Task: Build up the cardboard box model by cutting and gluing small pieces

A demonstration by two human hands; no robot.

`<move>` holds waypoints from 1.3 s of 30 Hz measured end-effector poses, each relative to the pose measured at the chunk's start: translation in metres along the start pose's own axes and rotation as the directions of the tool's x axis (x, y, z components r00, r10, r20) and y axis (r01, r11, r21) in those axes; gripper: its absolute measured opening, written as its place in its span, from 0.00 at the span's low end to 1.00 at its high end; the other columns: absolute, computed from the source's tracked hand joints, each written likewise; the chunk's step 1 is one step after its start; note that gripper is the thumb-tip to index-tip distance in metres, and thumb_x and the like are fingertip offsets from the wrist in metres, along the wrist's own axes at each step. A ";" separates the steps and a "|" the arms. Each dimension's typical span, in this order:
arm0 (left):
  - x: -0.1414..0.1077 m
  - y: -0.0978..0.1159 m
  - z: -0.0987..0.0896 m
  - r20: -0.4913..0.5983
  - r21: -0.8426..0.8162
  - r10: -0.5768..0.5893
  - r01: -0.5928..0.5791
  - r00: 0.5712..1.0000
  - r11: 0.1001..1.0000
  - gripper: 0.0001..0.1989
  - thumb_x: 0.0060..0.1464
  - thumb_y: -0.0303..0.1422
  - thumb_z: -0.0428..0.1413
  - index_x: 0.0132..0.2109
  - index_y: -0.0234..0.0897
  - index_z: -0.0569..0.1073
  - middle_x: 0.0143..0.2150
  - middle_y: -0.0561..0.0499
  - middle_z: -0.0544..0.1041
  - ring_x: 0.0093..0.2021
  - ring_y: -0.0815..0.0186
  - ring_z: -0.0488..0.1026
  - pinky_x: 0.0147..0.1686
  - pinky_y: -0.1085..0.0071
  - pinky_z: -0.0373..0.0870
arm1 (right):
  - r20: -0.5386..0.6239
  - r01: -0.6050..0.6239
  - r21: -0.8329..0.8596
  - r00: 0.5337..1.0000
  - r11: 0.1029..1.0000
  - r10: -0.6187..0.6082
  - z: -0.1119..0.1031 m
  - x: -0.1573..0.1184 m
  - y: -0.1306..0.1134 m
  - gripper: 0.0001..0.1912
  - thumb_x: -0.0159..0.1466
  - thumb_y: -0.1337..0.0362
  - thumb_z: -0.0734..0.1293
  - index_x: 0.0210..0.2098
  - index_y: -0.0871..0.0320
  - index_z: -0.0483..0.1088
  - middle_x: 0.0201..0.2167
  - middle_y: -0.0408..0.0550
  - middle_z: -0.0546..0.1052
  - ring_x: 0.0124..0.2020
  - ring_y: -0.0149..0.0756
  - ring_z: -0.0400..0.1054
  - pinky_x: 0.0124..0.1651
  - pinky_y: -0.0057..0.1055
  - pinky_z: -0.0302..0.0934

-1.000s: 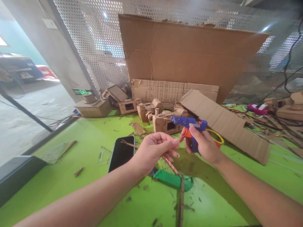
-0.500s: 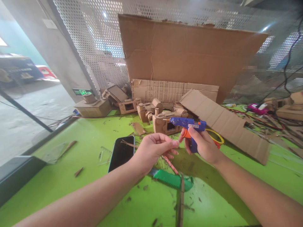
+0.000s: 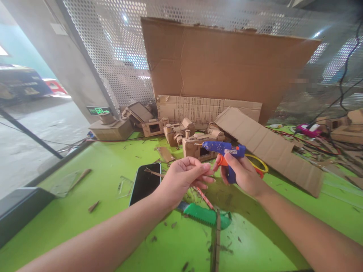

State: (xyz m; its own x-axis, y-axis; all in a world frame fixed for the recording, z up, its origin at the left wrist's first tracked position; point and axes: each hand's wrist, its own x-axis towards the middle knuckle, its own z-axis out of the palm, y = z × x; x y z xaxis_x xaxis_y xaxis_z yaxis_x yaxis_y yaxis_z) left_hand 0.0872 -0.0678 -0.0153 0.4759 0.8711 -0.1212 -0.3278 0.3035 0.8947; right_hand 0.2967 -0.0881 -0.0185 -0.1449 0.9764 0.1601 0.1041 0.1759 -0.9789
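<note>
Wrapped round the handle of a blue glue gun (image 3: 224,148) is my right hand (image 3: 241,172), with the nozzle pointing left. My left hand (image 3: 184,177) is closed, thumb against fingers, just left of the gun's orange trigger; anything it pinches is too small to make out. A thin cardboard strip (image 3: 153,172) shows left of my left hand, over a black phone (image 3: 146,183). Below the hands lies a green cutter (image 3: 205,215), with a long cardboard strip (image 3: 217,240) across its handle.
Small cardboard models (image 3: 198,145) stand behind the hands on the green table (image 3: 113,226). A large cardboard sheet (image 3: 224,64) leans at the back. A slanted cardboard piece (image 3: 269,147) lies at right, and a dark box (image 3: 22,207) sits at left.
The fingers of my left hand have shifted slightly, with the thumb tip a little further left. My right hand and the glue gun have barely moved.
</note>
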 end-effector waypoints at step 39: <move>-0.003 0.000 0.001 0.153 -0.007 -0.006 0.007 0.988 1.000 0.09 0.59 0.34 0.67 0.39 0.31 0.82 0.45 0.42 0.86 0.31 0.68 0.83 0.29 0.77 0.81 | 0.018 -0.006 -0.003 1.000 1.000 0.006 -0.001 0.000 0.005 0.23 0.73 0.42 0.62 0.40 0.57 0.73 0.19 0.40 0.73 0.19 0.29 0.67 0.25 0.26 0.59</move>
State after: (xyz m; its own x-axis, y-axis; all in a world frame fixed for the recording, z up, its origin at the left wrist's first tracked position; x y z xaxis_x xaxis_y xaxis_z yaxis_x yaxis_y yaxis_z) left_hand 0.0868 -0.0710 -0.0143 0.5967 0.8003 -0.0593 -0.3301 0.3121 0.8908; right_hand 0.2978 -0.0872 -0.0230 -0.1617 0.9751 0.1516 0.1078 0.1701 -0.9795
